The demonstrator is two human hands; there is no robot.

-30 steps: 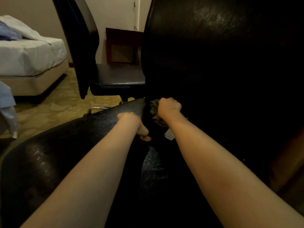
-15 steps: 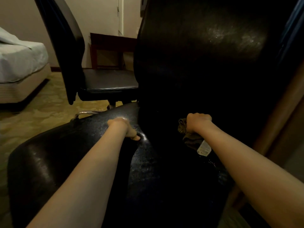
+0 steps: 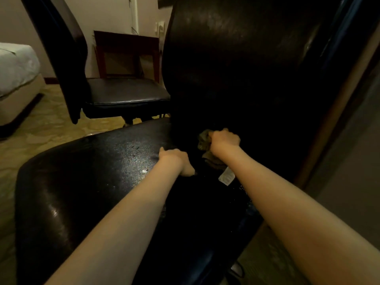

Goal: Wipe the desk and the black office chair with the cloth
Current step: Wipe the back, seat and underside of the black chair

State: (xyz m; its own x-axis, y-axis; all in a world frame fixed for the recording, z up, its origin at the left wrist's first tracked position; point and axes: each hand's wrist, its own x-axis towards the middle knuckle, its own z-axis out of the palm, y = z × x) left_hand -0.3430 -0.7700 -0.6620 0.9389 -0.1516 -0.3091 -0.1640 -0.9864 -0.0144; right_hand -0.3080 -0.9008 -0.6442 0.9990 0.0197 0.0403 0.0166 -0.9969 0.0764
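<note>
Two hands on chair (image 3: pixel 92 171) seat: right hand (image 3: pixel 224 140) clutches cloth (image 3: pixel 204 140) against backrest; left hand (image 3: pixel 174 161) just beside, clenched, resting.

The room is dimly lit; glare is seen on the seat (image 3: pixel 115 159), the backrest is lost in shadow, and edges are bent.

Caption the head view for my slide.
Right hand grips cloth deep in the black office chair; left hand rests on its seat.
</note>
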